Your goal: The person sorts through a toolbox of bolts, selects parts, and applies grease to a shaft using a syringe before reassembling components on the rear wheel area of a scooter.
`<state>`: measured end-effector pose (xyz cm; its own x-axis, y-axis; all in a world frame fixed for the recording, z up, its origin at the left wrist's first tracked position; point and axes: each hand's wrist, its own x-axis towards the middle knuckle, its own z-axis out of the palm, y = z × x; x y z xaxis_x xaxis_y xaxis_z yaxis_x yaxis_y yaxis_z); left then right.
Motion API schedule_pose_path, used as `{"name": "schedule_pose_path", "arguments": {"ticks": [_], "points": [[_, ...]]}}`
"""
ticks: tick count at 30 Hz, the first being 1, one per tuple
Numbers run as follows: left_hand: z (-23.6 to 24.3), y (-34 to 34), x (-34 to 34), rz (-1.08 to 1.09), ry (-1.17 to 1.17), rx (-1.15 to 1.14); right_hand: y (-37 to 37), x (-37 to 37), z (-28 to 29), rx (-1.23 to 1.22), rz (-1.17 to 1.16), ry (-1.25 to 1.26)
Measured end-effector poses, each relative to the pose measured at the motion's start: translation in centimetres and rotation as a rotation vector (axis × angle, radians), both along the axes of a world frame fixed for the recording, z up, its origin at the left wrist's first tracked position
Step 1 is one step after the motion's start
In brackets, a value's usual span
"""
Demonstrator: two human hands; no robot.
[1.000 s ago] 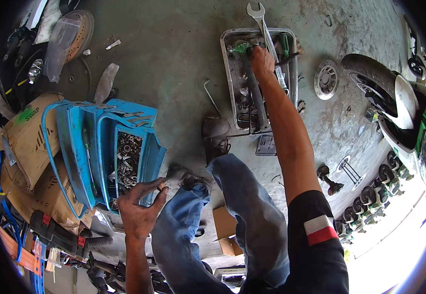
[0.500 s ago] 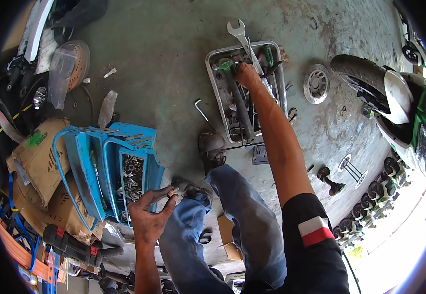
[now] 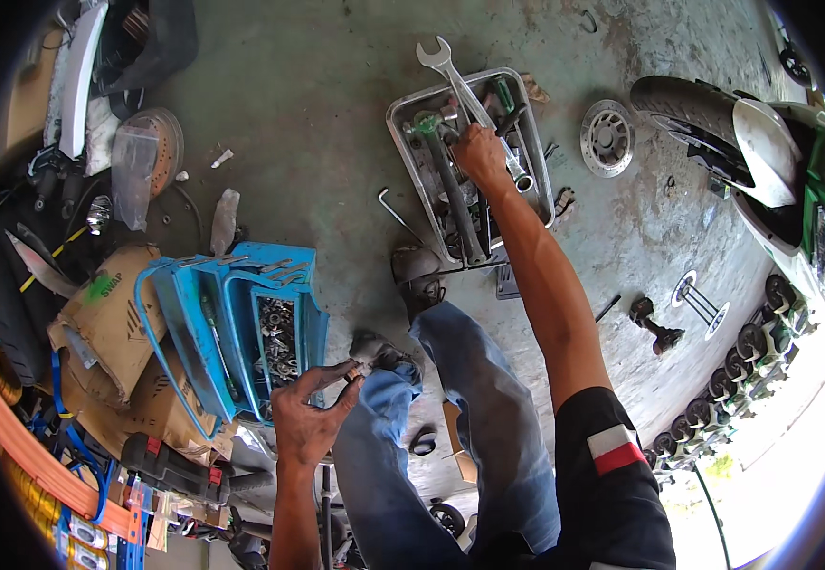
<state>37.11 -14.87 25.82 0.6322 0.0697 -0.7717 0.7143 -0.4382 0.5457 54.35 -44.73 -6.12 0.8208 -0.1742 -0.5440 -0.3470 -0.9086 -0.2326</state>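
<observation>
Tools crowd a metal tray (image 3: 535, 142) on a scuffed floor (image 3: 289, 123) as the right grip (image 3: 482, 157) reaches in between a hammer (image 3: 457, 195) and a large wrench (image 3: 464, 91); whether its curled fingers hold anything cannot be told. The left grip (image 3: 306, 423) pinches a small piece (image 3: 352, 375) near a blue toolbox (image 3: 182, 318) holding loose metal hardware (image 3: 277, 332).

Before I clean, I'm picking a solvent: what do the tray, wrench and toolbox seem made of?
Tray: likely metal, bare and silvery; its thin rim catches light.
Wrench: probably steel, bare and smooth, with a bright grey sheen.
Toolbox: perhaps sheet metal painted blue, judging by thin walls and scuffs.
</observation>
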Motion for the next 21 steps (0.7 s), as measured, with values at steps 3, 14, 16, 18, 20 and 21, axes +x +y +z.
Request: {"name": "schedule_pose_path", "arguments": {"ticks": [3,14,16,18,20,21], "points": [[3.3,-0.5,2.7,-0.048,0.025,0.002,-3.1,0.7,1.8,-0.03,-0.041,-0.018],[18.6,-2.9,9.9,-0.208,-0.064,0.034,-6.2,-3.9,16.9,-0.079,0.0,0.363],[22.9,-3.6,11.9,-0.222,-0.036,0.047,-6.7,-6.6,19.6,-0.009,-0.069,0.434],[26.8,-3.8,13.8,-0.238,-0.049,0.037,-7.6,-6.7,23.6,0.049,-0.197,0.472],[30.6,-4.7,16.4,-0.217,-0.071,0.002,-7.3,-8.8,28.3,0.071,-0.37,0.416],[32.3,-5.2,17.9,-0.222,-0.091,-0.009,-7.1,-9.3,30.5,0.075,-0.454,0.352]]}}
